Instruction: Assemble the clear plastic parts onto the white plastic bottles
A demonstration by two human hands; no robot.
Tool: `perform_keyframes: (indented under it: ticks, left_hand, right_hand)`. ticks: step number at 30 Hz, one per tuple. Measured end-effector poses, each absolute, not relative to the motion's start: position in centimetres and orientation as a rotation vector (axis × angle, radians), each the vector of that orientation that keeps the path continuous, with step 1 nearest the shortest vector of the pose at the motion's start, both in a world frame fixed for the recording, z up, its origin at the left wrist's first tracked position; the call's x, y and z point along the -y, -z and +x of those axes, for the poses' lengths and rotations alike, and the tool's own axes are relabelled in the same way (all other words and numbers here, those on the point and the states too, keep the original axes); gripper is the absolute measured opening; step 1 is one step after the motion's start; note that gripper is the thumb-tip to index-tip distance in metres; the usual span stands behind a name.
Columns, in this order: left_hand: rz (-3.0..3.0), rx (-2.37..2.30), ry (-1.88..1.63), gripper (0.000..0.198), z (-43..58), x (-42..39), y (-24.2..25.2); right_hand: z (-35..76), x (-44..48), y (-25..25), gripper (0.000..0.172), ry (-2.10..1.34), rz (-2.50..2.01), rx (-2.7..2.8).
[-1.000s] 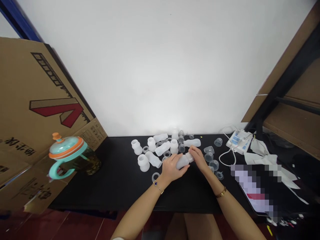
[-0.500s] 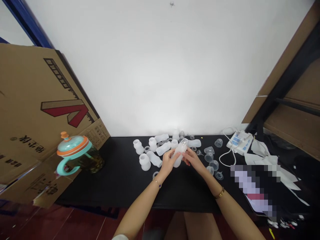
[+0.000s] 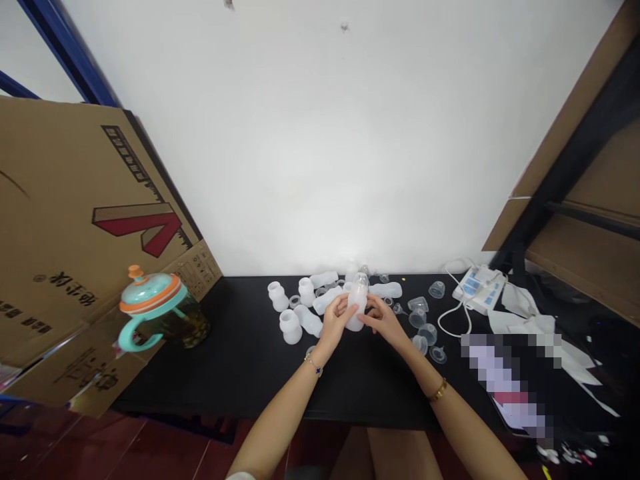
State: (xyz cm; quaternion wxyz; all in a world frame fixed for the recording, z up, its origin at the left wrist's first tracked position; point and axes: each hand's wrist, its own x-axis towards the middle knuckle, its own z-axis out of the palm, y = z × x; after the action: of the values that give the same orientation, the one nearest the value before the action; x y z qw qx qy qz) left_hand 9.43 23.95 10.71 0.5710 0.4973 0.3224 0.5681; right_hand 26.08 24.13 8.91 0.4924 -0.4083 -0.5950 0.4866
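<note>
A translucent white bottle (image 3: 357, 301) stands nearly upright above the black table (image 3: 240, 360), held between both hands. My left hand (image 3: 334, 321) wraps its lower left side. My right hand (image 3: 384, 322) presses its fingers against the right side of the bottle. Several more white bottles (image 3: 291, 325) lie and stand just behind and left of the hands. Small clear caps (image 3: 426, 331) and rings are scattered to the right of my right hand.
A teal and orange lidded jug (image 3: 156, 310) stands at the table's left end before a big cardboard box (image 3: 70, 227). A white power strip with cable (image 3: 477, 287) and papers (image 3: 530, 320) lie at right, under a wooden shelf (image 3: 580, 200).
The bottle went from lying sideways low over the table to standing upright, lifted a little farther from me. Both hands rose with it.
</note>
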Motion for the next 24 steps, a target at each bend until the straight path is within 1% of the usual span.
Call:
perform_keyframes:
  ticks: [3,7,15,24]
  left_hand:
    - [1.142,-0.801,-1.341,0.045,9.15,-24.09,-10.70]
    - [1.092,-0.837,-1.333,0.048,8.95,-24.36,-10.59]
    - [1.075,-0.830,-1.375,0.046,8.99,-24.76,-10.07]
    - [1.153,-0.868,-1.381,0.045,9.14,-24.93,-9.94]
  right_hand:
    - [26.27,-24.40,-8.89,0.056,-1.236,-0.959,1.350]
    - [26.45,-24.48,-9.02,0.049,-1.300,-0.914,1.288]
    - [26.36,-24.50,-8.92,0.054,-1.298,-0.908,1.287]
    - [26.29,-24.34,-9.36,0.052,-1.344,-0.896,1.319]
